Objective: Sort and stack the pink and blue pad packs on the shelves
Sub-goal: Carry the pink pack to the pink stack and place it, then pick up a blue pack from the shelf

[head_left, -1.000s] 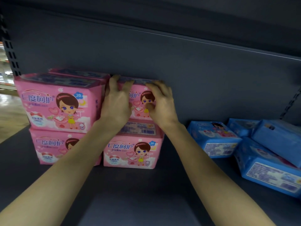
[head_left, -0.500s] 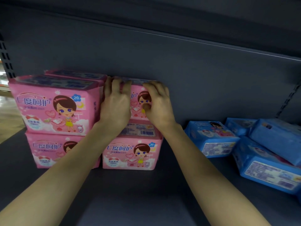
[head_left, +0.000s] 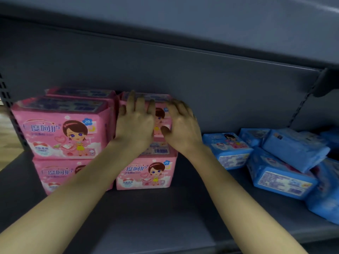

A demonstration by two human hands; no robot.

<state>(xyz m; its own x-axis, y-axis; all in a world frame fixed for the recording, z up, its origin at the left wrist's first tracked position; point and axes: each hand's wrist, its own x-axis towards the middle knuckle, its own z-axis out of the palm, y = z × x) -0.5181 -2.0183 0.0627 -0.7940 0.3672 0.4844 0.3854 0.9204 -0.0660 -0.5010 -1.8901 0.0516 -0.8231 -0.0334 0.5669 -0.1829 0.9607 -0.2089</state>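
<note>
Pink pad packs stand in two stacks at the left of the grey shelf [head_left: 146, 217]. The left stack has a top pack [head_left: 60, 129] on a lower pack [head_left: 55, 175], with another pink pack [head_left: 80, 92] behind. In the right stack, an upper pink pack [head_left: 160, 114] sits on a lower one [head_left: 146, 173], set further back. My left hand [head_left: 135, 123] presses flat on its front with fingers spread. My right hand [head_left: 181, 125] grips its right end, thumb on the front. Blue packs [head_left: 227, 149] lie loose at the right.
More blue packs [head_left: 280, 182] [head_left: 295, 147] are piled unevenly at the right end. The shelf above [head_left: 183, 24] hangs low overhead, with its bracket [head_left: 326, 83] at the right. A slotted upright [head_left: 5, 99] bounds the left side. The dark back panel is close behind the packs.
My left fingers, earlier hooked over the pack's top edge, now lie spread and straight on its front. The right hand stays at the pack's right end. The view has shifted slightly.
</note>
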